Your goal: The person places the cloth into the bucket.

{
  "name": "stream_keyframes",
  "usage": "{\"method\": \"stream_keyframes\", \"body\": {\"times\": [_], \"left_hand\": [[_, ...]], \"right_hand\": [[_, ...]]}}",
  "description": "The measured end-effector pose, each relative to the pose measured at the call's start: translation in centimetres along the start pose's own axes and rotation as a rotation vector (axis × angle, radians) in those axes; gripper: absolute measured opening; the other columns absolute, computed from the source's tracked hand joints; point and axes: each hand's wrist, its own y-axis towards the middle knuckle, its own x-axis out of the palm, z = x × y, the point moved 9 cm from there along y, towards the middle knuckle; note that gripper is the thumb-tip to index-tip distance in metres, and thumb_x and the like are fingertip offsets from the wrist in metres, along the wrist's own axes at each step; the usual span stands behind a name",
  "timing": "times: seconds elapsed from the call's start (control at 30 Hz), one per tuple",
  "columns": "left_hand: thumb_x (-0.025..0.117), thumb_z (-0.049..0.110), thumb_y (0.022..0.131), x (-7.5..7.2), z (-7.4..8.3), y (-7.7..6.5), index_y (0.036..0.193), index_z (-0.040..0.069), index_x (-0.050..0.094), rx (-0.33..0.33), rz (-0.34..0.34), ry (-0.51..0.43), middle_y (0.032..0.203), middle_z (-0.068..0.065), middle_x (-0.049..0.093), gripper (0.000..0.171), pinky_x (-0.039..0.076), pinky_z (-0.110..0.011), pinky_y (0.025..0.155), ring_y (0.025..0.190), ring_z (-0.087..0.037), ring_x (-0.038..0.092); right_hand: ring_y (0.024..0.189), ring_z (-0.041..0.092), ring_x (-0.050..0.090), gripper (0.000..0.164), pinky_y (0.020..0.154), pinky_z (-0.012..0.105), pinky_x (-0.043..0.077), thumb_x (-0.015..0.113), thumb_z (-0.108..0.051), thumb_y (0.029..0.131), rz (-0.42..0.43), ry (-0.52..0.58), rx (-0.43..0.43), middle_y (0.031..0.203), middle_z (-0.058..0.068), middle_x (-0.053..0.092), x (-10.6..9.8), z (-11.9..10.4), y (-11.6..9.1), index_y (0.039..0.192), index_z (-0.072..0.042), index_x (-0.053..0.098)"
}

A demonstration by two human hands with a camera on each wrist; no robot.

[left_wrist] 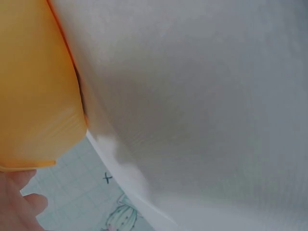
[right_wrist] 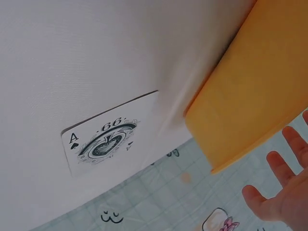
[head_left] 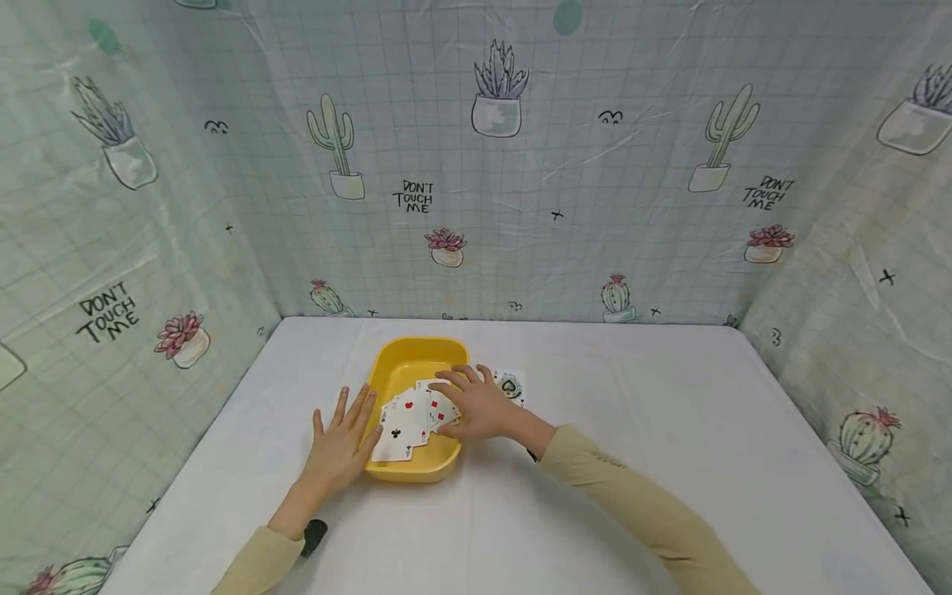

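A yellow plastic basin (head_left: pixel 412 475) stands on the white table with several playing cards (head_left: pixel 402 421) fanned in it, hearts, clubs and diamonds face up. My left hand (head_left: pixel 338 446) lies along the basin's left rim, fingers straight and spread. Over the right rim reaches my right hand (head_left: pixel 483 405), its spread fingers bent a little above a diamonds card (head_left: pixel 441 407). In the right wrist view several fingertips show apart beyond the rim, the thumb hidden. An ace of spades (right_wrist: pixel 108 139) lies face up on the table, right of the basin and partly behind the right hand in the head view.
The white table (head_left: pixel 632 446) extends to both sides and toward me. A cloth printed with cacti (head_left: pixel 550 165) hangs behind it and at both sides. A dark wrist strap piece (head_left: pixel 315 537) shows at the left wrist.
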Motion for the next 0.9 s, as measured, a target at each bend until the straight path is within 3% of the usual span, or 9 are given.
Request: {"method": "stream_keyframes", "body": {"times": [0.37, 0.9], "left_hand": [[0.034, 0.041, 0.094, 0.1, 0.0, -0.1, 0.143, 0.012, 0.022, 0.003, 0.008, 0.006, 0.149, -0.008, 0.021, 0.058, 0.004, -0.069, 0.099, 0.137, -0.036, 0.009], [0.040, 0.035, 0.092, 0.0, 0.0, 0.0, 0.142, 0.012, 0.024, 0.008, 0.015, 0.000, 0.149, -0.008, 0.023, 0.057, 0.005, -0.070, 0.098, 0.137, -0.036, 0.009]], "right_hand": [[0.127, 0.021, 0.030, 0.064, 0.101, 0.058, 0.020, 0.056, -0.052, 0.078, 0.006, -0.071, -0.069, 0.138, -0.002, 0.038, 1.0, -2.5, 1.1, 0.133, -0.024, 0.038], [0.127, 0.016, 0.031, 0.073, 0.104, 0.054, 0.022, 0.052, -0.063, 0.076, -0.136, -0.155, -0.040, 0.137, -0.007, 0.039, 3.5, -4.4, 2.9, 0.137, -0.029, 0.031]]}}
